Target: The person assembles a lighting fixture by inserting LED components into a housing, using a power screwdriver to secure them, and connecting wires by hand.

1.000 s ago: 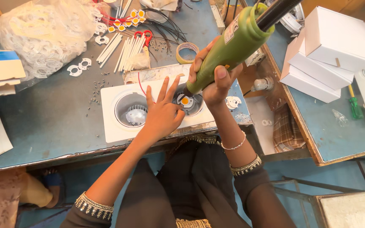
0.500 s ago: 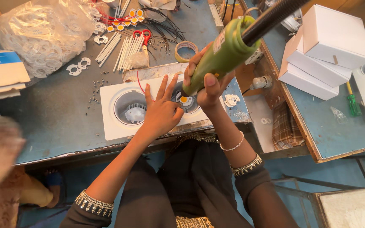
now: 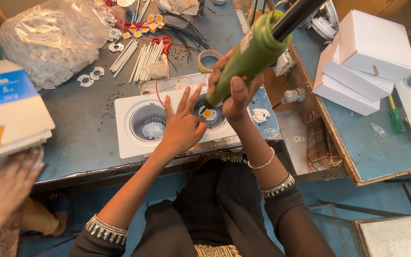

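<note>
A white double downlight housing [image 3: 129, 143] lies on the blue-grey workbench in front of me. My left hand [image 3: 182, 126] rests flat on it between its two round wells, fingers spread. My right hand [image 3: 236, 93] grips a green powered screwdriver [image 3: 253, 54], held tilted with its tip down in the right well over a small yellow LED chip [image 3: 208, 113]. The left well [image 3: 148, 124] shows a finned grey part inside. A thin red wire [image 3: 158, 96] runs over the housing's top edge.
A bag of white rings [image 3: 53, 40], white sticks, red-handled scissors [image 3: 163, 43] and a tape roll [image 3: 209, 59] lie at the back. White boxes [image 3: 367, 57] and a green screwdriver [image 3: 396, 120] sit on the right table. Another person's hand [image 3: 5, 188] is at the lower left by stacked cartons [image 3: 10, 114].
Another person's hand has come in at the lower left beside the cartons. My hands and the green screwdriver stay over the right well, with only a slight shift.
</note>
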